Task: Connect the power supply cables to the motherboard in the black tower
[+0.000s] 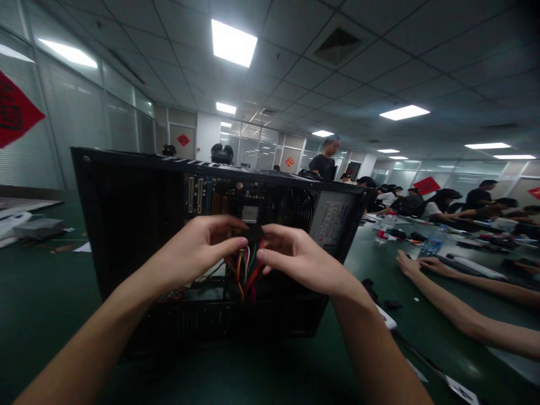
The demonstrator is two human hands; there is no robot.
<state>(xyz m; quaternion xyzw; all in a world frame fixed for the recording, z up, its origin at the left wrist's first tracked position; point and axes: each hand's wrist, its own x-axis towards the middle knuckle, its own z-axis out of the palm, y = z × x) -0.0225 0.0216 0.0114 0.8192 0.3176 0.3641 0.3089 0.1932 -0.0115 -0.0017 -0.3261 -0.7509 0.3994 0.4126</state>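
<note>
An open black computer case (pixel 202 315) stands in front of me, its inside facing me. At its middle my left hand (pixel 211 242) and my right hand (pixel 293 250) meet from either side, fingers closed around a black power connector (pixel 253 233). A bundle of coloured wires (pixel 246 270), red, orange, yellow, green and white among them, hangs below the connector between my thumbs. Behind my fingers is the motherboard (pixel 251 212) with its slots. My fingertips partly hide the connector, so I cannot tell whether it is seated in a socket.
The power supply (pixel 331 222) with its label and a fan (pixel 298 207) fill the case's right part. Another person's hands (pixel 415 263) rest on the green table (pixel 46 304) to my right, near plastic bottles (pixel 433 241). A grey box (pixel 41 228) lies at left.
</note>
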